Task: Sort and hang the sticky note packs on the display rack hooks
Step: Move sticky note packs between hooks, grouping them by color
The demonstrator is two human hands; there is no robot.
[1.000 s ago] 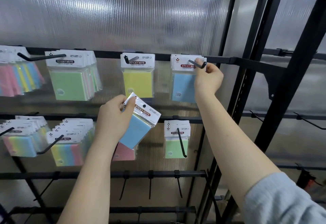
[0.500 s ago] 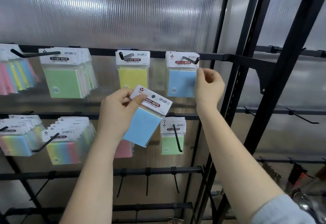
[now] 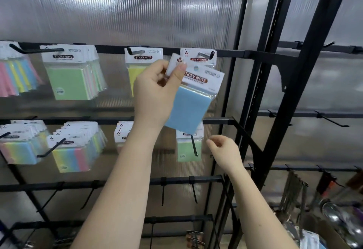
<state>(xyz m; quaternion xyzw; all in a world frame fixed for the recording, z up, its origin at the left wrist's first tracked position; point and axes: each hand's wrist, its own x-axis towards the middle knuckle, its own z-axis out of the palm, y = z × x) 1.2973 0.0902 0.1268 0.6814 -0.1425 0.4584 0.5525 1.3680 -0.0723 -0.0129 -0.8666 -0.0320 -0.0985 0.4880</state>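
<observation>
My left hand (image 3: 157, 89) pinches the white header card of a blue sticky note pack (image 3: 189, 107), held tilted in front of the top rail's rightmost hook (image 3: 206, 55). Another blue pack's header (image 3: 198, 59) hangs on that hook, mostly hidden behind the held pack. My right hand (image 3: 224, 150) hangs lower, fingers loosely curled and holding nothing, beside a green pack (image 3: 188, 148) on the second rail. A yellow pack (image 3: 143, 58) hangs left of my left hand.
Green packs (image 3: 68, 80) and multicolour packs (image 3: 13, 78) fill the top rail's left hooks; rainbow packs (image 3: 72, 154) hang on the second rail. Bare hooks (image 3: 193, 191) line the third rail. Black rack uprights (image 3: 261, 91) stand to the right, with blurred goods at the bottom right.
My left hand has raised the blue pack up and right, in front of the top right hook. My right hand has let go near that hook and dropped to the second rail.
</observation>
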